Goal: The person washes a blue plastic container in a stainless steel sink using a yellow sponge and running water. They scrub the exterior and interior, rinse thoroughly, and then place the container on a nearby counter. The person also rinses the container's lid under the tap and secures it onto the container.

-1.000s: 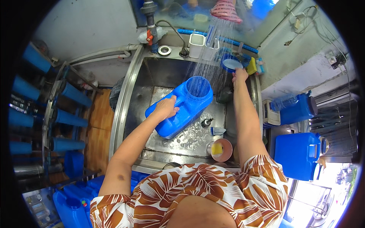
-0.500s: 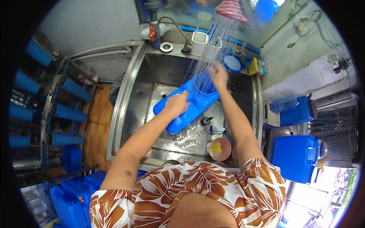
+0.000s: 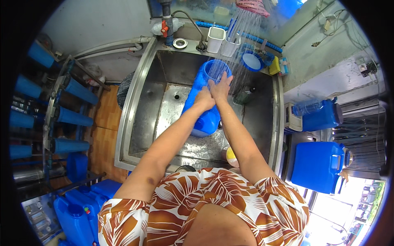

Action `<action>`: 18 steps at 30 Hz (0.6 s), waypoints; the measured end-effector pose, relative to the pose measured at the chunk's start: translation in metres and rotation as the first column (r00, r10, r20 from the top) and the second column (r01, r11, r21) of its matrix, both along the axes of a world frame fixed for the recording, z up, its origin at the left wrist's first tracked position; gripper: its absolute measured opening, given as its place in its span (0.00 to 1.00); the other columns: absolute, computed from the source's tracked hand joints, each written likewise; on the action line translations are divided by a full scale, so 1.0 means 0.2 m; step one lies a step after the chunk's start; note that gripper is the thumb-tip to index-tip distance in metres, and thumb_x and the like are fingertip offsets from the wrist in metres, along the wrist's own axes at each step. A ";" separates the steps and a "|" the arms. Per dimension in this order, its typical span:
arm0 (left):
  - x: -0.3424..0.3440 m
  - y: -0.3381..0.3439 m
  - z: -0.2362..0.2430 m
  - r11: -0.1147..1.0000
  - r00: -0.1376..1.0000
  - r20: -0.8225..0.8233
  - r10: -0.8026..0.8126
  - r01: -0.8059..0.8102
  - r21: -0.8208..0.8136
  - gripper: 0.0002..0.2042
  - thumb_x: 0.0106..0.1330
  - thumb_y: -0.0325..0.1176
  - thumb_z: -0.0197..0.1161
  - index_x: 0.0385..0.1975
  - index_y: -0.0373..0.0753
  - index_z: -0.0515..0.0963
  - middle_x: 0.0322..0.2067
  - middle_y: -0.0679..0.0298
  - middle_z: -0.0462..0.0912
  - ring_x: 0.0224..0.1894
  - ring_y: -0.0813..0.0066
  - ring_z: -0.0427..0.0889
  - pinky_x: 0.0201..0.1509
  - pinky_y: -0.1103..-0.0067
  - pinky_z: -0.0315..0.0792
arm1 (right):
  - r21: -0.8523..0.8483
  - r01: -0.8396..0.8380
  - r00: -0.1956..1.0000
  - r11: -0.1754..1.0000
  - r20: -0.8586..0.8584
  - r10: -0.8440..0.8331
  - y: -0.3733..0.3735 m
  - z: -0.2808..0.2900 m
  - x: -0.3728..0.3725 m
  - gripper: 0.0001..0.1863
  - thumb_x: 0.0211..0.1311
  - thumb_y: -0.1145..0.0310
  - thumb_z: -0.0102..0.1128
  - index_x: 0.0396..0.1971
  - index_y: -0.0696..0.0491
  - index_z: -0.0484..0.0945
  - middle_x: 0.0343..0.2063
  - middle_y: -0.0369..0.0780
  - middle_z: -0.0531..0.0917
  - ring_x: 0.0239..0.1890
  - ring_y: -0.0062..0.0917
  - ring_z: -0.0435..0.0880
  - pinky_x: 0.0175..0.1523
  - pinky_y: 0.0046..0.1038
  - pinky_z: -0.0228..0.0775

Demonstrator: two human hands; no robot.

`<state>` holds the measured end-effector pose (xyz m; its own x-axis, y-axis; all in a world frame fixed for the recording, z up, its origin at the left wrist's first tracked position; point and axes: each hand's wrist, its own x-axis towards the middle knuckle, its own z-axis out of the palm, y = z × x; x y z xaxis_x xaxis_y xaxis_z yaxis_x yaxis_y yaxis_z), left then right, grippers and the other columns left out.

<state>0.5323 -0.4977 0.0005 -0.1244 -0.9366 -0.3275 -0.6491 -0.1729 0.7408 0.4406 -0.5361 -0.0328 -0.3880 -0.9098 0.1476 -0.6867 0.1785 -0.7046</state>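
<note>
A: What has changed over the last second?

B: The blue jug (image 3: 204, 102) has swung round. A second ago it lay slanted across the steel sink (image 3: 139, 102), its wide mouth pointing to about two o'clock; now its mouth points to twelve o'clock, straight up the picture, right under the spray from the pink shower head (image 3: 252, 6).

A: And the hands?

B: Both have come together on it. The right hand (image 3: 220, 87) was up near the back ledge at one o'clock a second ago; it is now pressed on the jug's upper side just below the mouth, fingers spread flat. The left hand (image 3: 204, 98) has slid up beside it, touching it, curled over the jug's body.

A: So the grip is what, exactly?

B: Each hand's grip is on the jug, the left wrapped, the right more of a flat press; I think the thumbs hook round the edge, but the fisheye makes that hard to tell.

A: What does that mean for the work?

B: My reading: the water now falls at the open mouth, so rinsing has moved toward the inside.

A: Anything nearby?

B: White cups (image 3: 222, 41) on the ledge at twelve, a blue bowl (image 3: 251, 61) at one.
</note>
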 end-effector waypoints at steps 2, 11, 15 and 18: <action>0.15 -0.02 -0.08 0.977 0.888 -0.424 -0.179 0.210 0.028 0.23 0.60 0.37 0.65 0.52 0.29 0.74 0.48 0.45 0.79 0.51 0.52 0.79 0.56 0.68 0.72 | -0.128 -0.053 0.977 0.990 0.200 0.079 0.07 -0.04 -0.03 0.46 0.48 0.61 0.67 0.67 0.59 0.56 0.64 0.61 0.60 0.67 0.55 0.59 0.70 0.43 0.52; 0.72 0.29 -0.80 0.864 0.744 -0.439 0.504 -0.427 0.268 0.21 0.66 0.42 0.58 0.57 0.40 0.74 0.61 0.52 0.69 0.63 0.57 0.67 0.62 0.60 0.63 | 0.192 -0.400 0.847 0.896 0.452 0.281 0.35 0.18 0.06 0.46 0.46 0.73 0.62 0.68 0.61 0.52 0.37 0.57 0.83 0.36 0.48 0.84 0.46 0.40 0.77; 0.84 0.35 -0.88 0.563 0.592 -0.229 0.773 -0.472 0.679 0.32 0.68 0.53 0.51 0.68 0.41 0.59 0.70 0.49 0.53 0.69 0.45 0.57 0.64 0.47 0.56 | 0.101 -0.689 0.720 0.718 0.212 0.661 0.43 0.37 -0.16 0.39 0.46 0.76 0.61 0.65 0.53 0.64 0.38 0.53 0.83 0.29 0.36 0.84 0.40 0.33 0.78; 0.81 0.31 -0.75 0.329 0.329 -0.177 0.927 -0.495 0.804 0.39 0.68 0.60 0.47 0.72 0.43 0.47 0.73 0.49 0.41 0.70 0.34 0.49 0.68 0.44 0.49 | 0.015 -0.837 0.547 0.546 0.010 0.837 0.49 0.61 -0.33 0.38 0.45 0.78 0.60 0.63 0.45 0.68 0.39 0.49 0.83 0.27 0.34 0.85 0.40 0.32 0.78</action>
